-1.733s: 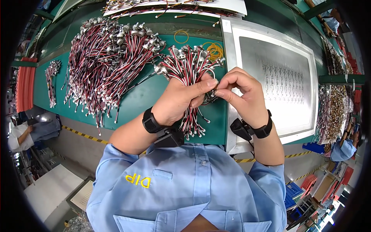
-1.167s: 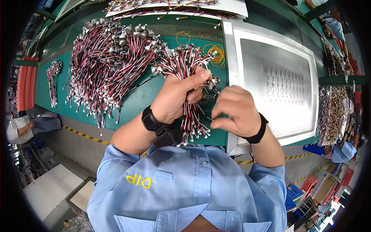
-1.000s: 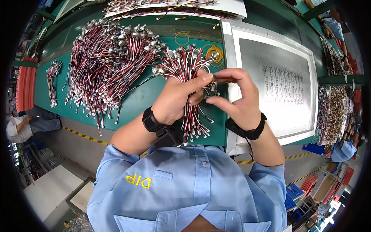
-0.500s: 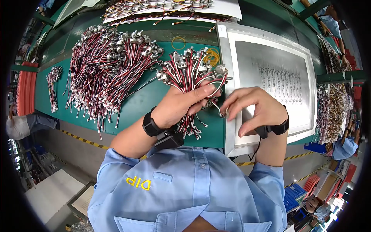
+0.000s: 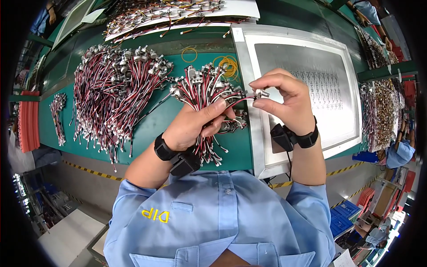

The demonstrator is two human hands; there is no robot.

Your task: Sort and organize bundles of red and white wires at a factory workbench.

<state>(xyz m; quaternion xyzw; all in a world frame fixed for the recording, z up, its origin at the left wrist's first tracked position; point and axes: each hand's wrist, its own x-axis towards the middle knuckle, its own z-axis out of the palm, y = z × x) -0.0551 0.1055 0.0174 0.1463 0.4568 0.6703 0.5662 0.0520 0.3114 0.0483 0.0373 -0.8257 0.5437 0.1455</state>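
Note:
My left hand (image 5: 194,124) is closed around a bundle of wired potentiometers (image 5: 200,82). Their round metal bodies fan out at the top, and red, black and white wires with small white connectors hang below the fist. My right hand (image 5: 288,100) has its thumb and forefinger curled about a single potentiometer (image 5: 262,94) at the bundle's right side. Wires from that one run back toward my left hand. More wired parts (image 5: 236,122) show just right of my left fingers, partly hidden by them.
Left of the bundle lies a big heap of wired potentiometers (image 5: 118,84), with a small tied bunch (image 5: 58,115) beyond it. Yellow rubber bands (image 5: 227,66) lie behind the held bundle. A metal-framed panel (image 5: 262,153) fills the right; more harnesses on white board (image 5: 242,11) lie at the back.
My right hand has risen from below the bundle's right side and closed on one potentiometer, drawing its wires out to the right. My left hand still holds the bundle.

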